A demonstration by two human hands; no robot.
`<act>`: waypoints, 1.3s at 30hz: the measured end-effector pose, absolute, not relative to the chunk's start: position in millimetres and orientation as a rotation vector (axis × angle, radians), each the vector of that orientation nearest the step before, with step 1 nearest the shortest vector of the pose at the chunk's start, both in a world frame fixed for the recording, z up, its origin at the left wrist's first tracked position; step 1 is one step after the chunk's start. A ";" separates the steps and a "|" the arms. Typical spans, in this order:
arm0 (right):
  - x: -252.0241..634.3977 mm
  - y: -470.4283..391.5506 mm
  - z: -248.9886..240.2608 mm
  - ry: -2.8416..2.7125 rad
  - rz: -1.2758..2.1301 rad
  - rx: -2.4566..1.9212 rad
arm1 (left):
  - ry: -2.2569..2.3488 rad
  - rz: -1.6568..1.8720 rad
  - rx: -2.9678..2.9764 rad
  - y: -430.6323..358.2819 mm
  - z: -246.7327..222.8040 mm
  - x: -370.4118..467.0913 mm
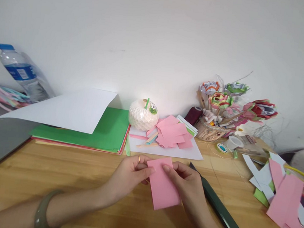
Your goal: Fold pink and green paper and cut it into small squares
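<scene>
A small rectangle of pink paper (163,191) is held up over the wooden table, tilted a little. My left hand (132,171) pinches its upper left edge between thumb and fingers, and a ring shows on one finger. On the upper right side, my right hand (186,183) grips the same paper with the thumb on top. The fingertips behind the paper are hidden. Beyond my hands lies a pile of cut pink paper pieces (173,132) on a white sheet (164,150). A long dark green bar-like tool (220,208) rests just right of my right hand.
On the left, a white sheet (68,107) curls over stacked coloured paper (109,131), near a water bottle (20,71). A net-wrapped round object (143,116) stands by the wall. Paper flowers fill a basket (210,131) at back right; paper scraps (285,200) lie at far right.
</scene>
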State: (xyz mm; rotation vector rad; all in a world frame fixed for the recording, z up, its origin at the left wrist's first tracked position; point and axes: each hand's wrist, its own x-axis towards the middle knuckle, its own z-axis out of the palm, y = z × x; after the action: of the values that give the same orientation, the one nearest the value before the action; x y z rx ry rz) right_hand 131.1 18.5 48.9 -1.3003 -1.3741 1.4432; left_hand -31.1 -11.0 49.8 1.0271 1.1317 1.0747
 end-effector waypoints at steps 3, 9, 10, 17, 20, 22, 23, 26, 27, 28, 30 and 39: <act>131.1 18.4 49.5 -1.380 1.439 -1.308 | 1.130 1.076 1.026 -11.0 49.9 -30.9; 133.2 18.6 49.3 -1.410 1.424 -1.312 | 1.108 1.067 0.990 -11.6 52.4 -30.7; 133.1 18.7 48.9 -1.418 1.422 -1.313 | 1.107 1.066 0.986 -11.7 53.0 -31.0; 131.3 20.3 49.7 -1.520 1.381 -1.377 | 1.152 1.051 1.040 -10.7 54.9 -33.7; 132.3 21.9 52.3 -1.598 1.416 -1.402 | 1.202 1.013 1.127 -7.5 53.5 -35.8; 133.5 22.8 53.2 -1.666 1.482 -1.416 | 1.264 0.952 1.238 -4.1 50.9 -37.7; 134.1 23.3 53.1 -1.709 1.516 -1.425 | 1.296 0.920 1.302 -2.3 48.9 -38.8; 135.0 24.5 50.9 -1.843 1.573 -1.450 | 1.357 0.856 1.428 2.3 40.7 -42.0; 135.0 24.8 49.8 -1.883 1.575 -1.456 | 1.362 0.837 1.435 3.5 37.6 -42.9; 134.9 25.2 48.8 -1.920 1.573 -1.462 | 1.362 0.818 1.431 4.5 34.6 -43.7; 134.4 26.1 47.2 -1.983 1.565 -1.478 | 1.359 0.775 1.406 6.2 29.2 -45.2; 142.2 29.6 49.3 -2.234 1.456 -1.443 | 1.382 0.739 1.520 3.9 18.6 -48.6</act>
State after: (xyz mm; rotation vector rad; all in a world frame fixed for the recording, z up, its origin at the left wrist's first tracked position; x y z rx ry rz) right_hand 142.2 29.6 49.3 -1.4433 -2.2339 1.4559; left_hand -48.6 3.9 18.6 1.5199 1.3819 0.7393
